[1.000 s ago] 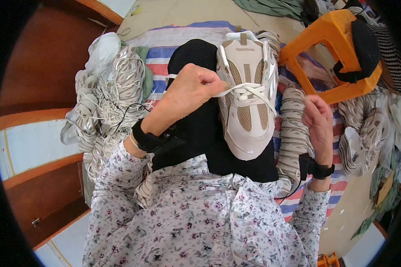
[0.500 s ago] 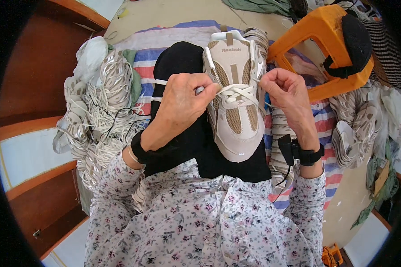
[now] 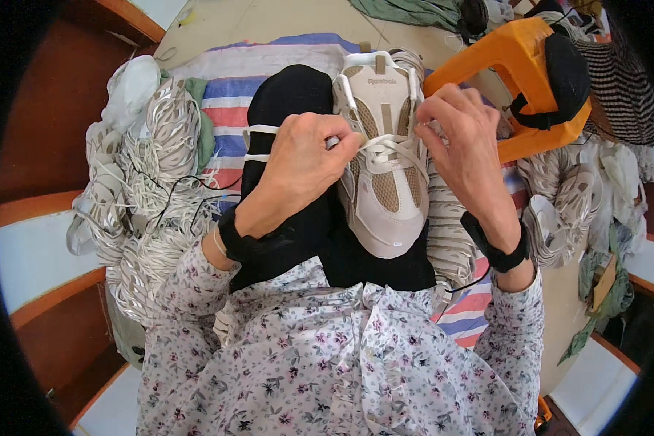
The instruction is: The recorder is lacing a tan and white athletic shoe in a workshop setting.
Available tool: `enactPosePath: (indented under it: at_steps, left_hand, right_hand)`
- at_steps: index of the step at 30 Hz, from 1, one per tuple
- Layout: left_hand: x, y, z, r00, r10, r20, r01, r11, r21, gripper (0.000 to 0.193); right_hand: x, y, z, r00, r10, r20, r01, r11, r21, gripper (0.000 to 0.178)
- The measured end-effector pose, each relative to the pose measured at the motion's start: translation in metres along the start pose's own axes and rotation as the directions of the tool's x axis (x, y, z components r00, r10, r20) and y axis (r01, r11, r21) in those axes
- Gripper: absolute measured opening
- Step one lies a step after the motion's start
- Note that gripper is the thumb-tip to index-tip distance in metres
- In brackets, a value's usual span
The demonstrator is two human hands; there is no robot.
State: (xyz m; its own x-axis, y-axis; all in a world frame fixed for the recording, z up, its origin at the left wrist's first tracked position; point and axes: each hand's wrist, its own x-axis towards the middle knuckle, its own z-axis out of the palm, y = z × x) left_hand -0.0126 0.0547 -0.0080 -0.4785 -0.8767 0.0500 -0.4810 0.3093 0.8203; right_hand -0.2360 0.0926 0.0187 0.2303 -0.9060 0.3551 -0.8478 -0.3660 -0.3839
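A beige and white sneaker [image 3: 389,225] with tan mesh lies on my black-covered lap, toe toward me. White shoelace [image 3: 389,149] crosses over the lower part of its tongue. My left hand [image 3: 309,156] is closed at the shoe's left side, thumb and forefinger pinching the shoelace, with white strands trailing left behind the hand. At the right eyelet edge my right hand [image 3: 461,127] has its fingers curled and thumb bent inward, around the other lace end, which the fingers mostly hide.
Bundles of shoe uppers with loose laces [image 3: 171,131] lie on the left. More stacked uppers [image 3: 450,225] stand right of the shoe. An orange plastic stool [image 3: 527,65] is at far right. A striped sheet [image 3: 229,91] covers the floor beneath.
My right hand has risen and turned, its fingers now hiding the lace tip that showed between them. My left hand keeps its pinch near the same spot. The view has shifted slightly.
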Motion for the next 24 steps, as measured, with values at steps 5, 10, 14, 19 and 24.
enactPosePath:
  at_steps: [5,10,14,19,24]
  left_hand:
    - [0.004,-0.005,0.004,0.998,0.057,-0.02,-0.058,0.998,-0.037,0.023]
    - [0.006,-0.006,0.01,0.988,0.124,-0.09,-0.129,0.99,-0.049,0.023]
    - [0.007,-0.006,0.014,0.981,0.159,-0.111,-0.165,0.985,-0.044,0.023]
    - [0.005,-0.005,0.007,0.986,0.152,-0.07,-0.157,0.984,-0.078,0.021]
    - [0.001,-0.01,0.004,0.991,0.126,-0.048,-0.129,0.99,-0.065,0.02]
  right_hand:
    - [0.003,-0.015,0.004,0.996,-0.054,0.075,0.07,0.972,-0.223,0.013]
    - [0.008,-0.016,0.003,0.968,0.029,0.248,0.086,0.894,-0.44,0.014]
    - [0.018,0.004,0.01,0.956,0.12,0.269,-0.02,0.938,-0.347,0.008]
    - [0.027,0.009,0.007,0.94,0.188,0.284,-0.114,0.959,-0.259,0.01]
    - [0.02,-0.026,0.008,0.987,-0.015,0.16,0.049,0.976,-0.212,0.006]
